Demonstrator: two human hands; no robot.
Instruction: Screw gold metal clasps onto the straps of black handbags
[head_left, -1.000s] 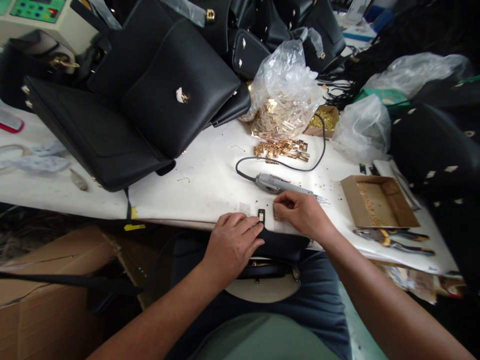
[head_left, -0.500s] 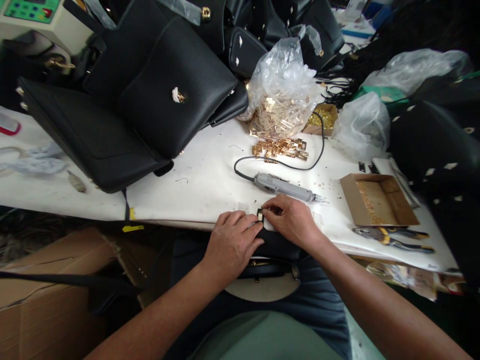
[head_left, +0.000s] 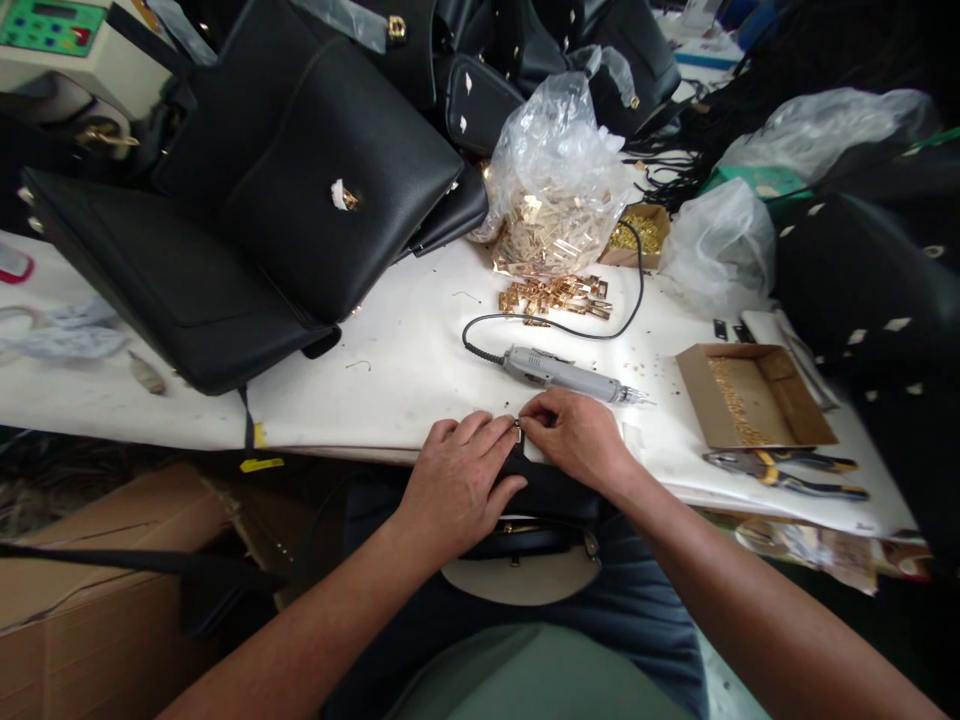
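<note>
Below centre, the left hand (head_left: 456, 487) lies over the bag (head_left: 551, 484); the right hand (head_left: 576, 433) is at the fitting (head_left: 519, 436). Neither grip's closure can be told; a finger slip could skew the fitting.

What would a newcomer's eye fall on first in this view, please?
The large black bag on the left of the table stands out. Behind the grey power tool, a clear plastic sack bulges with gold-coloured pieces. At the near edge, the left hand and right hand lie close together over black material.
</note>
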